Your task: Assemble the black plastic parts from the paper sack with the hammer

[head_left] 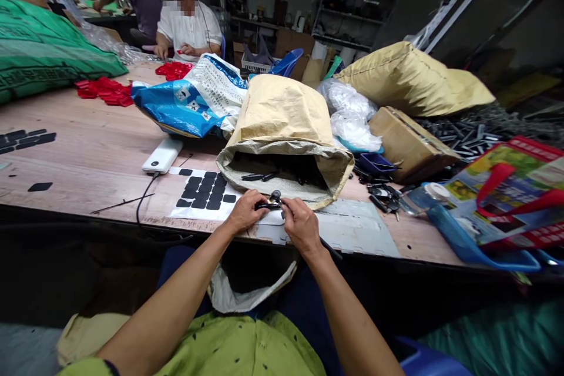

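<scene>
Over the front edge of the table, my left hand (243, 211) is closed on a small black part (267, 205), slim and glossy. My right hand (301, 225) is closed close beside it, fingers curled; what it grips is mostly hidden. A small dark round-ended piece (275, 195) stands up between the two hands. Just beyond them lies a tan woven sack (282, 108), its mouth facing me, with several black pieces inside. Left of my hands, black rounded patches (205, 191) lie in rows on a white sheet. A second open sack (251, 299) hangs at my lap.
A white power bank (162, 156) with a cable lies to the left. Blue-white bag (189, 100), red pieces (106, 91) and green sack (48, 47) sit farther back. At right are a wooden box (408, 144), blue tray (480, 247) and colourful bag (515, 194). Two people sit beyond.
</scene>
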Motion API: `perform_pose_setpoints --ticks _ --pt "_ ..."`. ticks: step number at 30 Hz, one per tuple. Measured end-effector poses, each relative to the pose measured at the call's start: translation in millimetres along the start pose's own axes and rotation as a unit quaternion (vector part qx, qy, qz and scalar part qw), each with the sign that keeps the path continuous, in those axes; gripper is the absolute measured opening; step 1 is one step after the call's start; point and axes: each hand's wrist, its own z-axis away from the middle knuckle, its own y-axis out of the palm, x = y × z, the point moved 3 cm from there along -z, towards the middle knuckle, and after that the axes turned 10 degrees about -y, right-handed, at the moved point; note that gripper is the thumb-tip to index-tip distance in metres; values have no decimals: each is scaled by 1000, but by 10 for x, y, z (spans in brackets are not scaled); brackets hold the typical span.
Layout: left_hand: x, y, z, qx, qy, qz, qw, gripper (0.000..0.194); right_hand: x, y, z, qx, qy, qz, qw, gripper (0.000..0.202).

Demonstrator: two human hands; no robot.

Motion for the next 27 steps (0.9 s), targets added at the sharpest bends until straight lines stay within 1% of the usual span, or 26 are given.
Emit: perform_pose_setpoints --ticks 2,3,6,8,11,14,16,19,22,27 --pt "4 -5 -7 3 -7 0 1000 11 49 9 -23 -10 -15 8 1000 28" --pt "5 -8 -10 4 -9 -3 1000 10 71 24 -28 -6 -22 10 1000 27" --pt "-2 -17 -17 2 -9 -18 1000 7 107 80 -28 31 -27 10 999 25" --pt "-15 -23 -13 1 -10 -19 1000 7 85 81 -40 37 -16 8 999 24" --pt "-43 -36 1 -1 -20 -15 1000 16 -30 17 -111 0 6 10 1000 23" --pt "-67 -44 12 -3 -24 -19 1000 20 -233 -24 -210 -27 28 33 999 22" --pt "-66 -41 10 -4 -20 -21 1000 20 -385 3 -259 -20 44 62 997 21" --pt "-34 -23 -2 -3 -14 -15 1000 18 -552 105 -280 1 54 104 993 19" --pt "4 -8 -14 -1 -14 -6 1000 15 -608 220 -248 8 59 120 991 18" --pt "27 -7 -20 16 -16 -10 1000 11 -574 304 -179 -17 57 156 986 18"
